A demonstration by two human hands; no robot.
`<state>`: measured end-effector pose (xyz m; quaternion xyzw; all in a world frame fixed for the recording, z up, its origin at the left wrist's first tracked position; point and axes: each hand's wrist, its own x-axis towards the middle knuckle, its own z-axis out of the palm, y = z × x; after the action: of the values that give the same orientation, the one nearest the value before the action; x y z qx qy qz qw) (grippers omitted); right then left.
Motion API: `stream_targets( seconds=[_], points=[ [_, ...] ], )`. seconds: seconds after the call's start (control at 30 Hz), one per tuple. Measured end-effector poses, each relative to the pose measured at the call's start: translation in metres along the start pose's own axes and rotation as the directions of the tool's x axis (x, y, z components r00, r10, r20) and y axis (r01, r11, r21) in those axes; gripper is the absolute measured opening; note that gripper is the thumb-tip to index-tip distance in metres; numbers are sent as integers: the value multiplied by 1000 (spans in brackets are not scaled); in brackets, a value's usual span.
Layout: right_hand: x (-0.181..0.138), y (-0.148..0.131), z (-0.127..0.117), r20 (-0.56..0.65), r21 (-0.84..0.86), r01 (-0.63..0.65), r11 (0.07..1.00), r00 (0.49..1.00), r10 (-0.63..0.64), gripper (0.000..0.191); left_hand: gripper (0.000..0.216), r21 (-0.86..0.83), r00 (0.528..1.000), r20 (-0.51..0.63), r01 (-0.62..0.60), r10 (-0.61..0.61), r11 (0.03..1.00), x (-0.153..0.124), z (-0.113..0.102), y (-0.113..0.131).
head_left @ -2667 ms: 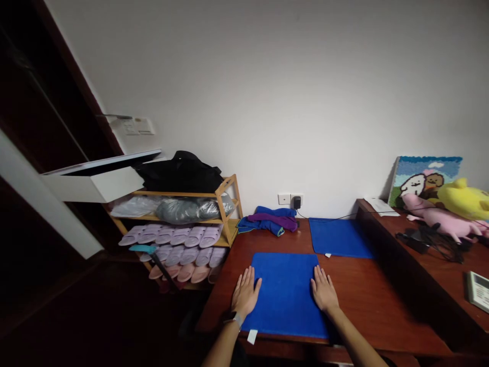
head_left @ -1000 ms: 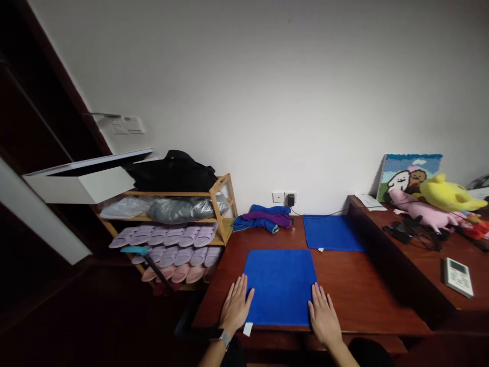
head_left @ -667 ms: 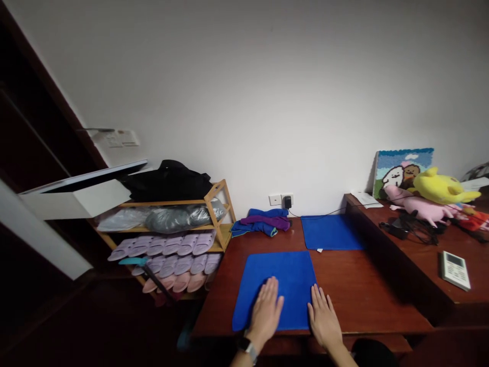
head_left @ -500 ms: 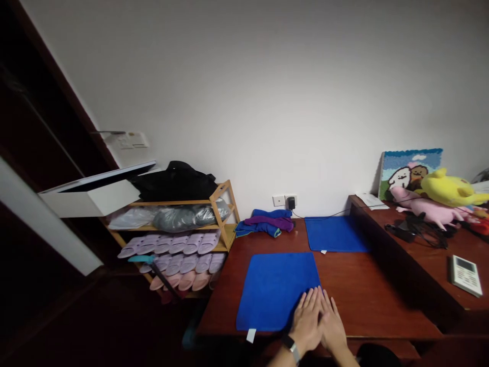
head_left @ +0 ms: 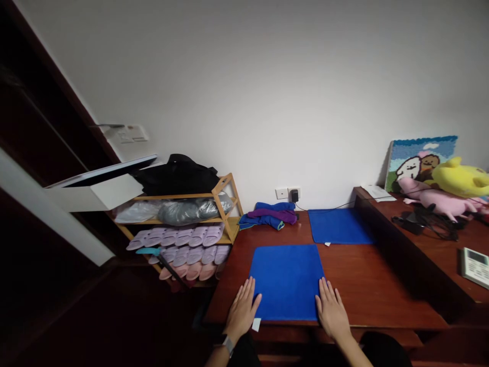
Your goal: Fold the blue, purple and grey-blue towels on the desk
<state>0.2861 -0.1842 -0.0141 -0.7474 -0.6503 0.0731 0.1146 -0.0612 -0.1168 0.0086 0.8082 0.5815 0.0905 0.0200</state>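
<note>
A blue cloth [head_left: 286, 283] lies spread flat on the brown wooden table [head_left: 367, 285], its white tag [head_left: 256, 324] hanging at the near left corner. At the cloth's left edge rests my left hand [head_left: 243, 307], fingers stretched out and thumb apart, a watch on the wrist. My right hand [head_left: 333, 310] lies flat along the right edge, fingers extended. Neither hand grips anything. Farther back, a second blue cloth [head_left: 340, 227] is laid out flat near the wall.
Crumpled blue and purple cloths [head_left: 269, 216] lie at the back left, below a plugged-in adapter [head_left: 294, 195]. A raised side desk [head_left: 420, 255] on the right bears plush toys [head_left: 439, 196], cables and a calculator-like device [head_left: 476, 267]. Left stands a shoe rack [head_left: 225, 196] with slippers.
My hands were together at the cloth's right edge. My left hand has moved across to the left edge; my right hand stays at the right. The view has shifted slightly.
</note>
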Motion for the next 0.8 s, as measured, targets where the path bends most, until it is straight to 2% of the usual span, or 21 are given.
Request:
stream_targets(
  seconds=[0.13,0.23,0.33,0.47,0.6,0.8],
  points=[
    [5,0,-3,70,-8,-29,1000,997,30,70,72,29,996,-90,-19,22,999,-3,14,-3],
    [23,-2,-16,88,33,-14,999,996,11,70,73,37,993,-112,-26,30,999,-2,19,-3],
    [62,-6,-35,58,64,3,998,998,-6,69,74,37,991,-131,-35,40,999,-1,23,-7],
    [123,-10,-50,107,65,-76,995,992,69,68,75,36,985,-164,-57,62,998,0,31,-16],
    [156,-11,-44,130,65,-92,994,988,83,69,75,37,976,-200,-75,81,996,3,43,-26],
    [160,-6,-23,99,55,-77,996,993,71,70,78,27,965,-228,-130,133,991,3,58,-46]
  ],
)
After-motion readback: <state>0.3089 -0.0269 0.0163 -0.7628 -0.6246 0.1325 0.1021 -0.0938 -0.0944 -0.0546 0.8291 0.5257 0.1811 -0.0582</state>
